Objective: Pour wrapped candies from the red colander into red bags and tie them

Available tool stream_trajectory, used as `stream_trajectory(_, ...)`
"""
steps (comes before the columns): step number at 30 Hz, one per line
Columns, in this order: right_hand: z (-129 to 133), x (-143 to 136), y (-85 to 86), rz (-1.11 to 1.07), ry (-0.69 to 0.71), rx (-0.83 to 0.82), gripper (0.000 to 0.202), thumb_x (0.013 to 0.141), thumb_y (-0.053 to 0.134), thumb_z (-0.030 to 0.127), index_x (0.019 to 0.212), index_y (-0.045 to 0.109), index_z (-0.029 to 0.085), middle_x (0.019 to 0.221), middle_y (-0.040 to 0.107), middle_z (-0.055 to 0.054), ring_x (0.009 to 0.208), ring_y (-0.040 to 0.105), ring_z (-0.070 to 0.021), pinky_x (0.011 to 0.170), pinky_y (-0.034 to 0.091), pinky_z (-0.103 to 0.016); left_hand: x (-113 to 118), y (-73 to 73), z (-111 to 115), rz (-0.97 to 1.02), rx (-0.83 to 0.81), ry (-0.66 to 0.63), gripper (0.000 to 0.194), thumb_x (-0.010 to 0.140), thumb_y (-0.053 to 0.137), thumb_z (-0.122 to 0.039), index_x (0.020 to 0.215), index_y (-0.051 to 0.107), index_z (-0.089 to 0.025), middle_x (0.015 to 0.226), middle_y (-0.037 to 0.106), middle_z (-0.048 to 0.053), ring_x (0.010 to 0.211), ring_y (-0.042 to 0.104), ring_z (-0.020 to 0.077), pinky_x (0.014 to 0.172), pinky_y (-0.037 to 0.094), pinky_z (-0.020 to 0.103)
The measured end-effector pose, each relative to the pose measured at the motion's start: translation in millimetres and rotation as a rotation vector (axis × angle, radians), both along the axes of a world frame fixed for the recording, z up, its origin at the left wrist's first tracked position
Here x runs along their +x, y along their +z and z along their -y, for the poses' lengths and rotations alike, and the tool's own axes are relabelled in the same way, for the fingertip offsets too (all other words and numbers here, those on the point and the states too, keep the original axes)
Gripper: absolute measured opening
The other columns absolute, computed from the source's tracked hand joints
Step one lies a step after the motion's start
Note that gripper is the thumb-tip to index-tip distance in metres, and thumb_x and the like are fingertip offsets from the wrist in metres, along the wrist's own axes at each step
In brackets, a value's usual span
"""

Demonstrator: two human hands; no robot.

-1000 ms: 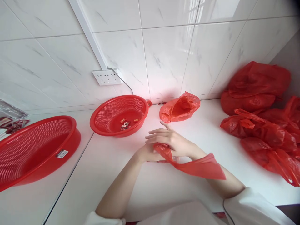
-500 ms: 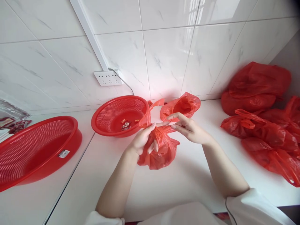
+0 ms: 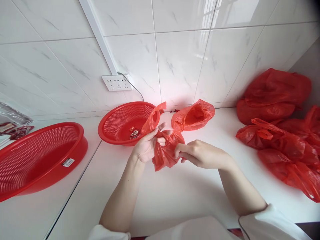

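Above the white counter, a thin red plastic bag [image 3: 166,150] is held between both hands. My left hand [image 3: 147,145] grips its gathered neck, and a loose red handle strip sticks up past the thumb toward the basket. On the bag's right side, my right hand [image 3: 200,154] pinches the plastic with bent fingers. What the bag contains is hidden. Just behind, a second red plastic bag [image 3: 186,121] lies on the counter with its mouth open. To the left of it stands a round red basket [image 3: 117,116] with a few small wrapped pieces [image 3: 135,133] at its bottom.
A larger red basket [image 3: 77,146] with a white label stands at the left. Several filled red bags [image 3: 285,140] are heaped at the right against the wall. A socket panel [image 3: 117,82] with a grey cable is on the tiled wall. Packets [image 3: 16,130] lie far left.
My right hand has moved down from the bag's neck to its right side and now pinches the plastic there. The loose strip leans further left over the basket.
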State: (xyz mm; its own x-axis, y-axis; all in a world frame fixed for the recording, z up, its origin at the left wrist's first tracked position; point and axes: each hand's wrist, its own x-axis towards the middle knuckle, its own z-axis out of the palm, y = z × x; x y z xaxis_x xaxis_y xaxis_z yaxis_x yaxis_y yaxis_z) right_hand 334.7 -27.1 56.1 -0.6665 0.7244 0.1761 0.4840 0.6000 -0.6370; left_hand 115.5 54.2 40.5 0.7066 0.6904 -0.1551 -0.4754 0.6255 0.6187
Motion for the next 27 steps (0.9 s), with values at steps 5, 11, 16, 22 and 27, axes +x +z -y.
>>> stream_trajectory(5, -9, 9, 5.3, -0.111, -0.065, -0.013, 0.012, 0.092, 0.058, 0.025, 0.103, 0.06, 0.022, 0.091, 0.072, -0.002, 0.079, 0.068, -0.0162, 0.071, 0.054, -0.029, -4, 2.7, 7, -0.242, 0.332, 0.029, 0.01, 0.082, 0.057, -0.016, 0.086, 0.066, -0.016, 0.058, 0.041, -0.005, 0.044, 0.032, 0.0032, 0.042, 0.029, 0.013)
stream_trajectory(11, -24, -7, -13.6, -0.197, -0.091, 0.059, 0.043, 0.085, 0.063, 0.021, 0.127, 0.054, 0.025, 0.136, 0.053, -0.01, 0.1, 0.064, -0.0205, 0.075, 0.056, -0.033, -1, 3.2, 19, -0.534, 0.673, -0.24, 0.02, 0.091, 0.05, -0.031, 0.092, 0.064, -0.016, 0.055, 0.038, -0.005, 0.045, 0.029, 0.0062, 0.043, 0.027, 0.02)
stream_trajectory(16, -33, -20, -27.5, -0.194, -0.131, -0.004, 0.041, 0.088, 0.056, 0.016, 0.127, 0.053, 0.024, 0.098, 0.067, -0.004, 0.078, 0.061, -0.0162, 0.069, 0.051, -0.031, -2, 10.0, 25, -0.792, 0.85, -0.034, 0.041, 0.097, 0.041, -0.049, 0.099, 0.069, -0.018, 0.062, 0.051, -0.002, 0.044, 0.04, 0.0071, 0.044, 0.038, 0.022)
stream_trajectory(22, -33, -20, -25.4, -0.317, -0.194, -0.155, 0.075, 0.088, 0.059, 0.019, 0.152, 0.023, 0.03, 0.072, 0.061, 0.006, 0.068, 0.058, -0.0135, 0.07, 0.05, -0.029, -2, -2.9, 15, -0.805, 1.3, 0.641, 0.033, 0.099, 0.042, -0.035, 0.1, 0.071, -0.02, 0.085, 0.071, 0.005, 0.074, 0.065, 0.0159, 0.073, 0.054, 0.031)
stream_trajectory(27, -32, -19, -21.9, -0.484, -0.13, -0.408, 0.079, 0.082, 0.069, 0.023, 0.15, 0.028, 0.027, 0.074, 0.067, 0.004, 0.069, 0.063, -0.0139, 0.071, 0.051, -0.029, 12, -19.4, 12, -0.497, 1.379, 0.789, 0.026, 0.1, 0.042, -0.026, 0.108, 0.066, -0.021, 0.101, 0.07, 0.008, 0.088, 0.066, 0.0179, 0.077, 0.054, 0.033)
